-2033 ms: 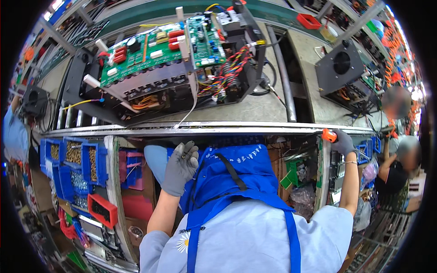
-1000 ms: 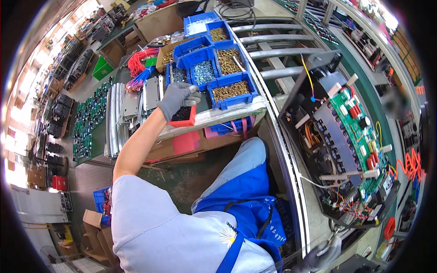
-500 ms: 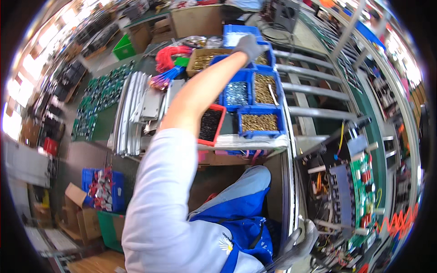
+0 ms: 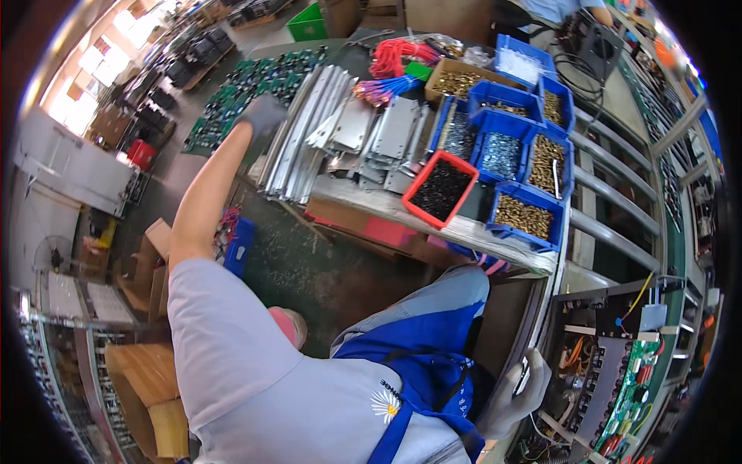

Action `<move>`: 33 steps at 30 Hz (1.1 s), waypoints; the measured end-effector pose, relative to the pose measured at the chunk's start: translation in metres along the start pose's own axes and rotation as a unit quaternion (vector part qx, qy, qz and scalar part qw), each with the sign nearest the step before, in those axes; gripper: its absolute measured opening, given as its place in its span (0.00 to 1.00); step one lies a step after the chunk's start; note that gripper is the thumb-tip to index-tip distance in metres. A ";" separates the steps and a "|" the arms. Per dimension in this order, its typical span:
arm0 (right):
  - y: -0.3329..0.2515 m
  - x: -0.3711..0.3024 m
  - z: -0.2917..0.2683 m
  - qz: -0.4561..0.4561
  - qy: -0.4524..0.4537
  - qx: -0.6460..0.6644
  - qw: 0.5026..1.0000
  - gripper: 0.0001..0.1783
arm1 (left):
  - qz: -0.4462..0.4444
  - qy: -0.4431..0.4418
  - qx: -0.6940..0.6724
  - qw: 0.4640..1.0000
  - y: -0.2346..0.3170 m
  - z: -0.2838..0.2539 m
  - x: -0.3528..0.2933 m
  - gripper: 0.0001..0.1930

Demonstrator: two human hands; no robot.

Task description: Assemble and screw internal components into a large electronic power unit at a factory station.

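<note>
My left hand (image 4: 265, 114), in a grey glove, reaches out to the far left. It is over the border between the green circuit boards (image 4: 224, 116) and the long silver metal bars (image 4: 303, 131); its fingers are blurred, and I cannot see anything in them. Low on the right, my right hand (image 4: 527, 390), gloved in light grey, is curled around a small slim object (image 4: 523, 376) with a dark and shiny surface. Beside that hand lies an opened device chassis (image 4: 591, 387) with a green board, wires and dark components.
Blue bins (image 4: 528, 217) of brass-coloured and silver fasteners stand on the bench, with a red bin (image 4: 440, 189) of black screws. Flat metal plates (image 4: 393, 131), red wire bundles (image 4: 402, 56) and blue wire bundles (image 4: 386, 89) lie behind. Metal rollers (image 4: 618, 185) run along the right.
My left hand has moved from above the blue bins leftward to the circuit boards and metal bars. The view has turned to the left. My right hand stays beside the chassis.
</note>
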State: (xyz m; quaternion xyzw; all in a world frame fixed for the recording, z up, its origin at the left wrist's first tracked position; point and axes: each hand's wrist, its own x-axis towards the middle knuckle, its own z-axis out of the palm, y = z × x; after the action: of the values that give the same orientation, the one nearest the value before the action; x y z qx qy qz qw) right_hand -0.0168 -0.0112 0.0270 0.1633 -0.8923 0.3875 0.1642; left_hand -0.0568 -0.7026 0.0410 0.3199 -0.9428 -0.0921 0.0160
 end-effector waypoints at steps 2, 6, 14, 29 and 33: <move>-0.008 0.009 0.009 -0.012 -0.025 0.015 1.000 0.15 | -0.095 -0.069 -0.063 0.991 -0.032 0.008 -0.061 0.31; -0.021 0.014 0.022 -0.047 -0.051 0.049 0.996 0.14 | -0.150 -0.043 -0.217 0.964 -0.049 0.047 -0.122 0.29; -0.019 -0.012 0.016 -0.023 -0.055 0.030 0.998 0.13 | -0.063 -0.122 -0.223 0.965 -0.050 0.036 -0.108 0.21; -0.003 -0.036 0.004 0.046 -0.026 0.022 0.998 0.12 | -0.133 -0.192 -0.333 0.914 -0.042 0.004 -0.091 0.11; -0.006 -0.033 0.007 0.056 -0.029 0.037 0.997 0.12 | -0.079 -0.145 -0.113 0.980 -0.019 0.008 -0.089 0.14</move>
State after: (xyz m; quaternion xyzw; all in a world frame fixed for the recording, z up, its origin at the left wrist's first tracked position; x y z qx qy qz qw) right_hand 0.0136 -0.0149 0.0123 0.1304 -0.8893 0.4242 0.1103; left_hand 0.0247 -0.6622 0.0323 0.3724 -0.8905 -0.2447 -0.0920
